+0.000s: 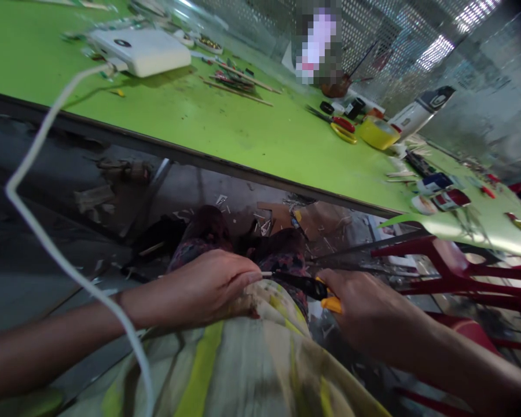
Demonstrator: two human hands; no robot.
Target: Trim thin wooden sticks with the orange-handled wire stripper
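Over my lap, my left hand (219,284) is closed in a pinch on a thin pale stick (266,274), whose short end sticks out past the thumb toward the right. My right hand (358,301) is wrapped round the yellow-orange handles of black-headed pliers (306,284). The tip of the pliers points left and meets the stick's end or lies right beside it; blur hides whether the jaws grip it. Most of the stick is hidden inside my left hand. Both hands are below the table's front edge, above a stained, yellow-striped cloth (204,370) across my lap.
A green table (156,119) spans the view ahead. On it lie a white power bank (156,55) with a white cable (43,231) crossing my left forearm, thin sticks (243,92), scissors (338,124) and yellow tape (378,132). At right stands a red plastic chair (443,263). Scraps litter the floor.
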